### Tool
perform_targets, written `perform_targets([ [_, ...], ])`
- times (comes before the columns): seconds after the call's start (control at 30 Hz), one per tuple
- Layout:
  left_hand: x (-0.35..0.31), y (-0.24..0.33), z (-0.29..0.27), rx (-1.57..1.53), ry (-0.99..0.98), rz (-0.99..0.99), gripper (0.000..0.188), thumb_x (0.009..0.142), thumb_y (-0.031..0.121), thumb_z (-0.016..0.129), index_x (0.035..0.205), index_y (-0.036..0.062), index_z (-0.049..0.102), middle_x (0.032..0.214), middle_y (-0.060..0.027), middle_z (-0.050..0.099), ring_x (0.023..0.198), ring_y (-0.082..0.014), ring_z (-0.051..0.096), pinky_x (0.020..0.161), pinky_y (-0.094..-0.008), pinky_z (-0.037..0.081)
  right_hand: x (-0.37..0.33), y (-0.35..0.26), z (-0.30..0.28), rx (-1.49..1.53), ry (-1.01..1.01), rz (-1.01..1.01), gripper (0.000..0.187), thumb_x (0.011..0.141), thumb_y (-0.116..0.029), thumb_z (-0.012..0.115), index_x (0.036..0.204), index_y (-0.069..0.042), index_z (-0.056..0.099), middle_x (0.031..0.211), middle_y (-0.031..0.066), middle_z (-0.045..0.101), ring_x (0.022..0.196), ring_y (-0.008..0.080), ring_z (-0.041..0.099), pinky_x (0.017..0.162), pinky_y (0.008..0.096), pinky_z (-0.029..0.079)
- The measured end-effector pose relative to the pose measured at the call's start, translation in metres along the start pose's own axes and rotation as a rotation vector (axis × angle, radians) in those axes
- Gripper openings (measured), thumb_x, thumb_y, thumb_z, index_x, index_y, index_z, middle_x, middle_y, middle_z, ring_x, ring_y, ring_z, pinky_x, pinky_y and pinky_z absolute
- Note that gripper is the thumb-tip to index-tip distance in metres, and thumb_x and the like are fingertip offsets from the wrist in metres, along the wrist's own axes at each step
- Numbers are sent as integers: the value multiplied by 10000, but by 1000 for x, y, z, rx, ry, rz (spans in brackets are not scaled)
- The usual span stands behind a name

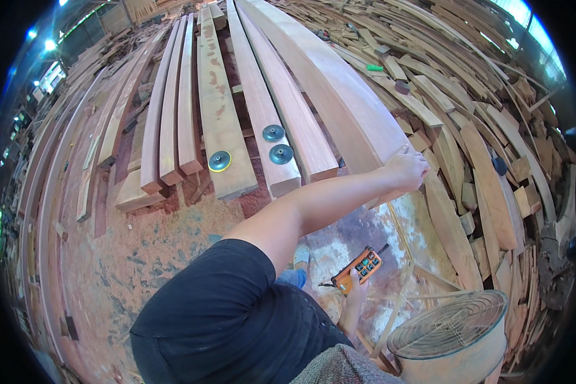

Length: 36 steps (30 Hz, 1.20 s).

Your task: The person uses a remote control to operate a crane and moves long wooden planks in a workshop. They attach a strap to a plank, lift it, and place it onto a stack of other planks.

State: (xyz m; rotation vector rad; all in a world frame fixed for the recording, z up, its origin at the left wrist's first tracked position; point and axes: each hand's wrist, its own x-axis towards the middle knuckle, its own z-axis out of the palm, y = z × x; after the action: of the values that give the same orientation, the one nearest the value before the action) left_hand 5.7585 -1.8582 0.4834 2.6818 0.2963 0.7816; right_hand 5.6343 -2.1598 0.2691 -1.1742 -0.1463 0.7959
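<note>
My left arm, in a black sleeve, stretches across to the right. At its end my left hand (406,171) is closed, fingers curled, over the near end of a thick wooden beam (358,118); whether it grips the beam or something small is hidden. Lower down, my right hand (357,291) holds an orange remote control (360,269) with several dark buttons and a short black antenna. Left of the thick beam, two round black backing pads (280,154) lie on a plank (256,96). A yellow-rimmed backing pad (219,161) rests on the stained plank beside it.
More long beams (168,128) lie side by side at left. A heap of offcuts (467,147) fills the right side, with a small green object (374,68) on it. A round fan with a wire guard (448,326) stands at the lower right. My shoe (301,256) is on the dusty floor.
</note>
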Motion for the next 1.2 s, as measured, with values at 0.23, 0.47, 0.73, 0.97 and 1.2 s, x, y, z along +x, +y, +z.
perform_targets([
  [0.23, 14, -8, 16, 20, -13, -21, 172, 981, 236, 579, 997, 154, 729, 1165, -50, 717, 1281, -248, 612, 1201, -557, 338, 29, -1, -3, -12, 35, 25, 455, 972, -81, 756, 1378, -35, 557, 1169, 57, 665, 1033, 163, 678, 912, 332, 567],
  [0.47, 45, -25, 47, 43, 0, -27, 175, 979, 231, 580, 1035, 139, 718, 1206, -55, 703, 1333, -257, 580, 1232, -614, 304, 71, -11, -6, -76, 28, 41, 481, 974, -108, 761, 1400, -29, 551, 1178, 58, 663, 1025, 162, 670, 905, 326, 556],
  [0.73, 90, -47, 75, 88, -35, -32, 310, 977, 201, 566, 1222, 88, 720, 1396, -111, 661, 1456, -292, 505, 1232, -653, 294, 127, -40, 8, -82, 80, 61, 408, 983, -147, 777, 1336, -30, 608, 1147, 51, 688, 985, 165, 688, 883, 320, 561],
  [0.97, 141, -67, 101, 62, -53, -17, 388, 945, 164, 582, 1304, 58, 684, 1410, -135, 649, 1484, -315, 480, 1257, -656, 262, 200, -64, -4, -204, 152, -49, 548, 978, -181, 788, 1437, -1, 548, 1237, 79, 673, 1059, 173, 672, 928, 334, 547],
  [1.2, 203, -92, 146, 72, -84, -30, 460, 962, 240, 569, 1361, 34, 665, 1486, -145, 614, 1504, -327, 465, 1270, -647, 234, 257, -125, 7, -205, 216, -150, 595, 971, -225, 801, 1463, -16, 540, 1285, 69, 651, 1132, 173, 641, 1003, 340, 512],
])
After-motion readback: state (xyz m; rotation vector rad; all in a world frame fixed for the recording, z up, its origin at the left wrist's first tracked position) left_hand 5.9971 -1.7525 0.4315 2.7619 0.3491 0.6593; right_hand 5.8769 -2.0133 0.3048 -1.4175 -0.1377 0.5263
